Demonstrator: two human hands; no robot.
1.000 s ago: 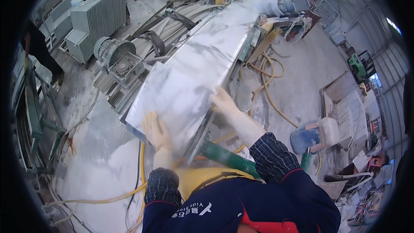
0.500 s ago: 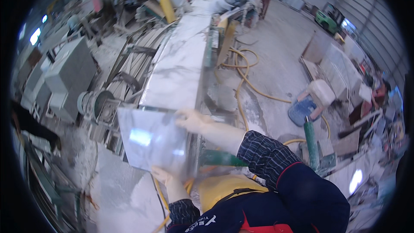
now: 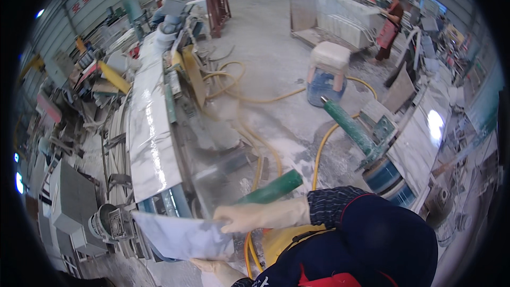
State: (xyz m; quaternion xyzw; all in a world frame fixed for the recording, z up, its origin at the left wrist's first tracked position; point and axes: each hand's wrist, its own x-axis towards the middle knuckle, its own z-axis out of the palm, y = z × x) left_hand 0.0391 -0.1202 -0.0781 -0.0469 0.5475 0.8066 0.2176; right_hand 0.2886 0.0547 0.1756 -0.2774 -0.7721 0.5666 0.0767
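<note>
- We hold a flat, grey-white veined marble slab piece (image 3: 183, 236), roughly rectangular and glossy, low in the view and clear of the cutting machine, carried by the hands alone.
- The right hand (image 3: 239, 218), in a cream rubber glove, lies on the slab's upper right corner, fingers closed over the edge and pinching the stone.
- The left hand (image 3: 215, 267), gloved likewise, sits under the slab's lower edge near its right corner; only part of it shows, so we cannot tell how its fingers are set, though it appears to bear the stone from below.
- Just beyond the slab's far edge runs the long polished white marble strip (image 3: 149, 127), lying along the bed of the grey stone-cutting machine (image 3: 175, 101), apart from the held piece.
- We judge the piece stiff and heavy for its area, with no give; it looks slick, so gloved fingers may slide on it.
- We judge it brittle: corners and thin edges would chip on contact with the machine frame.
- Best hold, in our judgement: two opposite edges, one hand beneath, weight kept close to the body.
- Yellow hoses (image 3: 255, 143) cross the dusty concrete floor (image 3: 276, 58); a green cylindrical roller (image 3: 271, 188) lies just beside the right wrist.
</note>
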